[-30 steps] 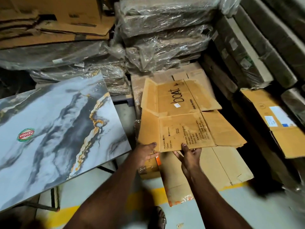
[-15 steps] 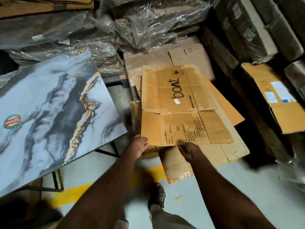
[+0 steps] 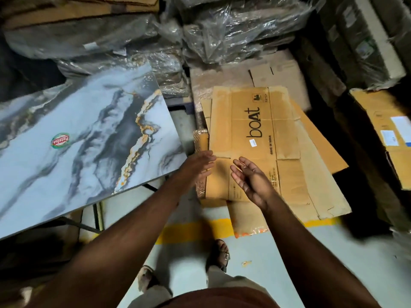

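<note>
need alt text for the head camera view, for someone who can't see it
A person's open left hand and right hand reach over the near end of a flattened cardboard box printed "boAt", which lies on top of a pile of flattened cardboard. A marble-patterned tabletop stands to the left, and plastic-wrapped bundles are stacked behind.
</note>
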`<state>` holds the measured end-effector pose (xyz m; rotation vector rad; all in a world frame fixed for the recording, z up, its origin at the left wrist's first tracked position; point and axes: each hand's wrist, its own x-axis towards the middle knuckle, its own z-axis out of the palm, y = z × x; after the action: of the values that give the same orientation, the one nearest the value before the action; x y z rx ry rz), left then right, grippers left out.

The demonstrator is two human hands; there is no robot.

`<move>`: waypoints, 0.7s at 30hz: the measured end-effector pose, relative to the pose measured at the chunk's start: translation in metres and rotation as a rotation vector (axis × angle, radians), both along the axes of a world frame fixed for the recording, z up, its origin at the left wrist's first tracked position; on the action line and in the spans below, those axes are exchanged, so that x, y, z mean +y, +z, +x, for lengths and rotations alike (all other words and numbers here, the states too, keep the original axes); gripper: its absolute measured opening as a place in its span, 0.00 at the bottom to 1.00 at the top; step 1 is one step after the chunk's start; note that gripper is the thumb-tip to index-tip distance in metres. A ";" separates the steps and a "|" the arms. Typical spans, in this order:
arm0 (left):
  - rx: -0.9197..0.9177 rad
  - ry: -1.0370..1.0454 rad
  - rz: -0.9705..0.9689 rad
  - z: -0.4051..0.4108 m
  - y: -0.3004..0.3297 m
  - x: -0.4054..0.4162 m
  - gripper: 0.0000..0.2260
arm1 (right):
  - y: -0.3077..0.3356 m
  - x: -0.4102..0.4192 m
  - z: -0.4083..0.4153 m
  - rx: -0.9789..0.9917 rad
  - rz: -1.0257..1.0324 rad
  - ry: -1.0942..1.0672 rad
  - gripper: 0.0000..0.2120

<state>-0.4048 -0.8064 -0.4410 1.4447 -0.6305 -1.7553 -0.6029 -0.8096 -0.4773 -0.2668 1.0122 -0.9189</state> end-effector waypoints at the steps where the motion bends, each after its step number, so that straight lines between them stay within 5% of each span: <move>1: 0.007 0.012 -0.045 0.009 0.014 0.005 0.14 | 0.012 -0.001 0.010 -0.025 -0.032 0.048 0.18; 6: -0.115 0.146 -0.195 0.069 0.085 0.042 0.10 | 0.081 -0.003 0.084 -0.107 -0.239 0.330 0.23; 9: -0.138 0.269 -0.287 0.119 0.127 0.081 0.19 | 0.126 0.011 0.145 -0.128 -0.390 0.494 0.23; 14: -0.308 0.512 -0.448 0.209 0.187 0.177 0.09 | 0.185 0.068 0.262 -0.180 -0.617 0.747 0.18; 18: -0.627 0.701 -0.487 0.280 0.226 0.294 0.10 | 0.218 0.151 0.357 -0.194 -0.805 0.894 0.20; 21: -0.962 0.876 -0.482 0.322 0.250 0.394 0.11 | 0.231 0.223 0.426 -0.058 -1.120 0.941 0.12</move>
<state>-0.0826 -0.4128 -0.1908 1.7605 -0.6601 -0.1608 -0.1772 -0.5869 -0.2462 -1.4970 0.1276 -0.5048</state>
